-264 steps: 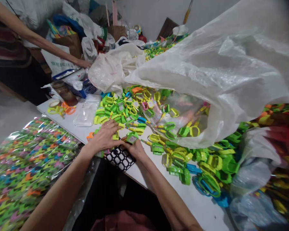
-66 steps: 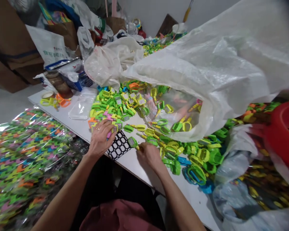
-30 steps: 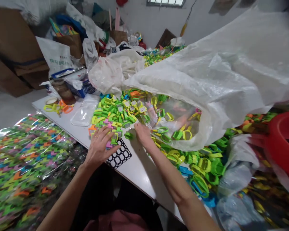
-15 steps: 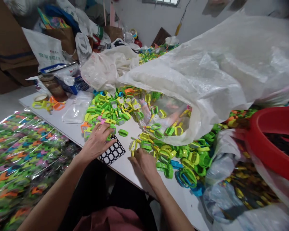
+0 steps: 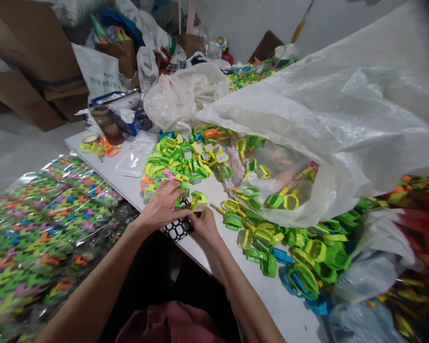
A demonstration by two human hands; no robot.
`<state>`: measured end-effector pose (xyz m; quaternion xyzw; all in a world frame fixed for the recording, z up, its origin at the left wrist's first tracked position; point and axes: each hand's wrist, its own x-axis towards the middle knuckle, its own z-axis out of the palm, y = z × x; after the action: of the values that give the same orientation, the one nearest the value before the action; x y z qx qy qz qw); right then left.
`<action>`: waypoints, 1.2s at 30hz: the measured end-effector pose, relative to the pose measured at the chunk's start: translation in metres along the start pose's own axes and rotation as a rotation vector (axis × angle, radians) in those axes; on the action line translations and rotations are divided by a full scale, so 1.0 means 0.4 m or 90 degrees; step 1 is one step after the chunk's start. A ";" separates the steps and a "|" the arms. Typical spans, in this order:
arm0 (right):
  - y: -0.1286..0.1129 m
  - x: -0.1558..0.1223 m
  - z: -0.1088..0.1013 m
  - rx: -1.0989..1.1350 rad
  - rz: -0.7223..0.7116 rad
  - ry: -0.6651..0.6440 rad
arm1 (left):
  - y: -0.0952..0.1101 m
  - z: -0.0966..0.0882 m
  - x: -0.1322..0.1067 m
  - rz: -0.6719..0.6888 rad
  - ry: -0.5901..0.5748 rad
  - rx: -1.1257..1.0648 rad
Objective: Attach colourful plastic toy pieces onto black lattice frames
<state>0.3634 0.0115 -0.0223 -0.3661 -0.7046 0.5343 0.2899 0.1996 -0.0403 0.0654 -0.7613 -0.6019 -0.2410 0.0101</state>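
My left hand (image 5: 162, 206) lies fingers down on a row of small green and yellow plastic pieces (image 5: 171, 164) at the near edge of the white table (image 5: 214, 247), over a black-and-white patterned card (image 5: 178, 229). My right hand (image 5: 204, 224) is closed in a pinch on a yellow-green plastic piece (image 5: 198, 204) right beside the left fingertips. Loose green, yellow and blue ring-shaped pieces (image 5: 289, 247) spread to the right of the hands.
A big translucent plastic bag (image 5: 307, 109) spills pieces onto the table. A clear packet (image 5: 137, 157), a brown jar (image 5: 105, 125), a blue basket (image 5: 134, 125) and a tape roll (image 5: 90, 139) stand at the far left. Bagged colourful pieces (image 5: 39, 228) lie left of the table.
My right hand has come left from the loose pile with a yellow-green piece and now meets my left hand over the card. The view has shifted, and the red tub has left it.
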 end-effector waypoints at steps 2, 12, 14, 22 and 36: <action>-0.005 0.008 0.003 -0.072 -0.027 -0.009 | -0.002 0.002 -0.002 0.006 -0.004 0.004; -0.060 0.034 0.029 -0.333 -0.056 -0.073 | 0.001 0.020 0.006 0.003 0.030 0.037; -0.067 0.045 -0.017 -0.285 -0.050 -0.146 | 0.001 0.020 0.005 0.007 0.029 0.057; -0.102 0.231 -0.334 -0.557 -0.086 0.193 | 0.003 0.030 0.003 0.013 0.074 0.070; 0.007 -0.238 -0.104 -0.452 -0.156 0.096 | 0.001 0.020 0.005 0.013 0.049 0.051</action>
<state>0.4508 -0.0441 -0.0157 -0.3950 -0.8610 0.1898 0.2581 0.2030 -0.0361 0.0591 -0.7566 -0.6022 -0.2461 0.0661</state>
